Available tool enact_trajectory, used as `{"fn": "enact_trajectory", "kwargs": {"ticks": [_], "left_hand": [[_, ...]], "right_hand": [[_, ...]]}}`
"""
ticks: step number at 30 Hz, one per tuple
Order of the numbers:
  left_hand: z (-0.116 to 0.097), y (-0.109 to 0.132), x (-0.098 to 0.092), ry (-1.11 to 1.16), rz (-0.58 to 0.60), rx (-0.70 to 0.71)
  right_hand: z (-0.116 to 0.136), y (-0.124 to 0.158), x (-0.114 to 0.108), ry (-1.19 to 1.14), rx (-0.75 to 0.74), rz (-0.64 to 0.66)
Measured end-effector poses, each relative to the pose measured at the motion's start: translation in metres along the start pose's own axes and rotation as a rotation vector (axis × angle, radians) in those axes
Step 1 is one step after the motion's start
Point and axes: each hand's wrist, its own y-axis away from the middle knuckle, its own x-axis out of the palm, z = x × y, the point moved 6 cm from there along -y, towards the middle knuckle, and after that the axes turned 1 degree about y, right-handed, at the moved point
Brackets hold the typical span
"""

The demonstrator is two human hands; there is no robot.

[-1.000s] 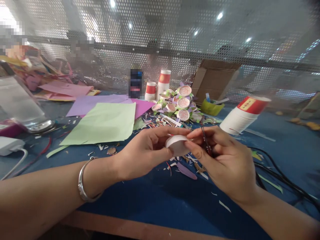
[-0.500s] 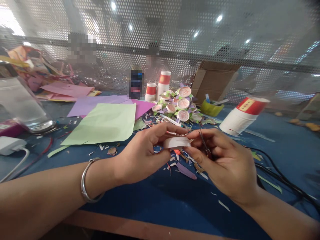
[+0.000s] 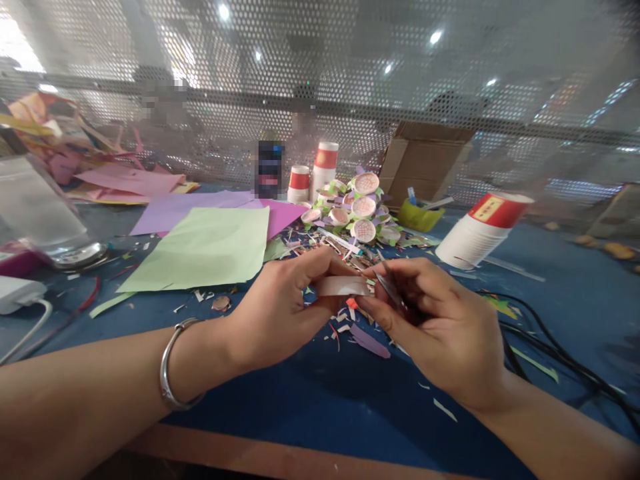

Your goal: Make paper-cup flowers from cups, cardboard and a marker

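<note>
My left hand (image 3: 280, 310), with a silver bangle at the wrist, pinches a shallow white ring-like piece, seemingly a cut paper cup base (image 3: 342, 287). Small scissors (image 3: 391, 285) sit in my right hand (image 3: 445, 320), their blades pointing up and to the left. The thumb and forefinger of that hand come close to the right end of the white piece; whether they touch it I cannot tell. Under both hands lie paper scraps and a purple strip (image 3: 369, 341). Behind them stands a pile of decorated cup bases (image 3: 363, 207) with green and purple paper bits.
Green paper (image 3: 205, 247) and purple sheets (image 3: 180, 210) lie at left, near a glass of water (image 3: 50, 213) and a white charger (image 3: 20, 295). A tilted stack of paper cups (image 3: 483, 230), a yellow-green container (image 3: 421, 217) and black cables (image 3: 550, 340) are at right. Behind is a cardboard box (image 3: 425, 157).
The scissors have turned in my right hand, so their blades show more clearly beside the white piece. The cup base has shifted slightly left. The whole view has moved a little.
</note>
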Motion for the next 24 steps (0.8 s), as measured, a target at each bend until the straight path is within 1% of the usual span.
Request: {"fn": "enact_trajectory", "kwargs": {"ticks": [3, 8, 14, 16, 21, 24], "left_hand": [[-0.001, 0.000, 0.001, -0.016, 0.028, -0.043], [-0.001, -0.003, 0.007, 0.108, 0.110, -0.121], [0.006, 0.000, 0.011, 0.176, 0.142, -0.199], [0.007, 0.001, 0.012, 0.189, 0.152, -0.220], [0.009, 0.002, 0.014, 0.217, 0.172, -0.254], [0.011, 0.003, 0.015, 0.248, 0.180, -0.282]], "right_hand": [[0.003, 0.002, 0.000, 0.033, -0.055, -0.013], [0.005, 0.004, 0.001, 0.008, -0.107, 0.030], [0.010, 0.001, -0.002, -0.035, -0.166, 0.053], [0.011, 0.000, -0.002, -0.059, -0.161, 0.058], [0.008, 0.000, -0.001, -0.090, -0.079, 0.061], [0.009, -0.002, 0.000, -0.091, -0.057, 0.060]]}}
